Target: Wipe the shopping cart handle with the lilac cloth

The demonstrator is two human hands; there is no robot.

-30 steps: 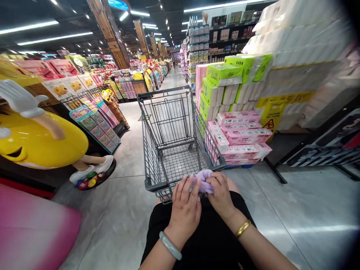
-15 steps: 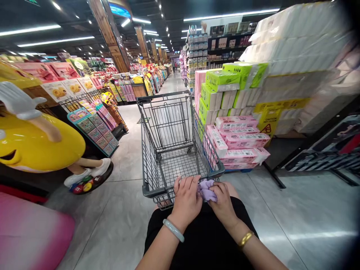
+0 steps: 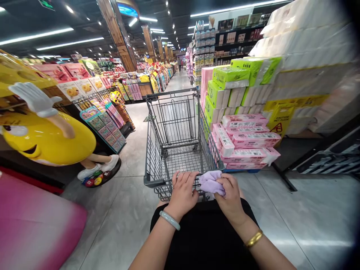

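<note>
A grey wire shopping cart [image 3: 157, 150] stands in front of me with nothing in its basket. My left hand [image 3: 182, 191] is curled over the cart's handle bar, with a pale green bangle on its wrist. My right hand [image 3: 232, 195] is closed on a crumpled lilac cloth [image 3: 210, 182], which it holds against the handle next to the left hand. A gold bracelet circles the right wrist.
Stacked packs of pink and green tissue [image 3: 242, 138] sit right of the cart, beside a yellow wet-floor sign [image 3: 281, 120]. A big yellow candy figure [image 3: 50, 138] and snack racks [image 3: 104, 123] stand at left. The aisle [image 3: 180, 78] runs on ahead between displays.
My left hand has settled on the handle bar. The right hand has drawn the cloth a little to the right. The view has shifted slightly toward the cart.
</note>
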